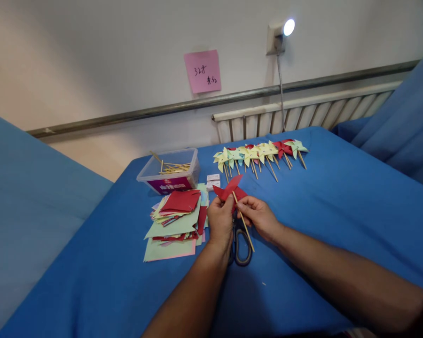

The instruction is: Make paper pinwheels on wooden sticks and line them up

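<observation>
A red paper pinwheel (pixel 229 186) is pinched in my left hand (pixel 220 219), its folded blades spreading above my fingers. Against its back lies a thin wooden stick (pixel 246 229), slanting down toward me. My right hand (pixel 259 215) is closed by the stick's upper end, thumb and fingertips at the pinwheel's edge; the exact grip there is partly hidden. Under both hands, scissors (pixel 243 253) with dark handles rest on the blue cloth, their blades mostly covered. Just beyond my left hand sit small white boxes (pixel 213 182).
Stacked coloured paper (pixel 176 228) lies to the left. Behind it stands a clear plastic box (pixel 194 170) of wooden sticks. Several finished pinwheels (pixel 264 151) line the back of the blue-covered table (pixel 338 206). Behind are a radiator (pixel 313 112) and a wall socket with a plugged-in cable.
</observation>
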Motion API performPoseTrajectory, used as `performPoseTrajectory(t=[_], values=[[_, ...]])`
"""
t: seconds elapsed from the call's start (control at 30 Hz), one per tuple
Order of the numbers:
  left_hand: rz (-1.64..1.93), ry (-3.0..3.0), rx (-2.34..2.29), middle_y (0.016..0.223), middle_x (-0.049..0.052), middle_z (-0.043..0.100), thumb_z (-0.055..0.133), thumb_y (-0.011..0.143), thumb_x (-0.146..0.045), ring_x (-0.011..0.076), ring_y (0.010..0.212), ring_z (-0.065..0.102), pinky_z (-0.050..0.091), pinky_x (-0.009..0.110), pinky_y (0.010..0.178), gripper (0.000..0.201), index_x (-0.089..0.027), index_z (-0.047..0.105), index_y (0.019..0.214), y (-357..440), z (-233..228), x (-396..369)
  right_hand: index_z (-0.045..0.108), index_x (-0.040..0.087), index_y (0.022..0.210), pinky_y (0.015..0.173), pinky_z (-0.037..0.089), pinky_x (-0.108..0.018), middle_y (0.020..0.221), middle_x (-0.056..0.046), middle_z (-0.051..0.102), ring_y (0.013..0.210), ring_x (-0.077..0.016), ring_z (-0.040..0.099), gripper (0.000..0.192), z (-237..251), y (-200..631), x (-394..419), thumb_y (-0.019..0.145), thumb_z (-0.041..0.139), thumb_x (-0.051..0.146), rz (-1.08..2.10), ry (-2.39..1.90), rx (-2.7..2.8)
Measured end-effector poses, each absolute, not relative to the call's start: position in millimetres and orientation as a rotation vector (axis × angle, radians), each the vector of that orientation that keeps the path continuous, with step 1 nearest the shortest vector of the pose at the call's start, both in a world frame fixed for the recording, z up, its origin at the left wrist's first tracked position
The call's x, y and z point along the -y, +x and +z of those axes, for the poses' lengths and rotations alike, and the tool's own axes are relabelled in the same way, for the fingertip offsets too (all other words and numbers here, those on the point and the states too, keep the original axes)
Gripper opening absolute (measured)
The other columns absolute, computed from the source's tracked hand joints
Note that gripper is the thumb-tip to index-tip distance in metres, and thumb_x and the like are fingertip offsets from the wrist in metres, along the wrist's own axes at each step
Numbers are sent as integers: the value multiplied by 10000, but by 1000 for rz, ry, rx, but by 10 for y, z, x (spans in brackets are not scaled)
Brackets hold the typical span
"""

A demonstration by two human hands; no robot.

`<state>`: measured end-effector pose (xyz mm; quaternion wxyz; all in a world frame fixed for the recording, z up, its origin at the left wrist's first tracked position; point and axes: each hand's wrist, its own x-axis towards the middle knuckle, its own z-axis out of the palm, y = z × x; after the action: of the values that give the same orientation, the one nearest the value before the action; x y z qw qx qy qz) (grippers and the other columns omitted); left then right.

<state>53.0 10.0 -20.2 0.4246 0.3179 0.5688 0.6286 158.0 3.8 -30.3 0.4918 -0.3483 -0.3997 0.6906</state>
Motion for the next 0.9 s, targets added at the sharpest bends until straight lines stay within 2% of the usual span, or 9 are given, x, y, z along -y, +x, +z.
performPoseTrajectory(t=[0.9], values=[[1584,881,-1423,601,-25,593,736,655,-408,96,530,489,360,219,523,280,-147,644,700,505,-283,-114,590,175,748,365,295,-169,562,41,612,381,-46,420,342,-365,1577,-44,697,762,467,1619,-860,961]])
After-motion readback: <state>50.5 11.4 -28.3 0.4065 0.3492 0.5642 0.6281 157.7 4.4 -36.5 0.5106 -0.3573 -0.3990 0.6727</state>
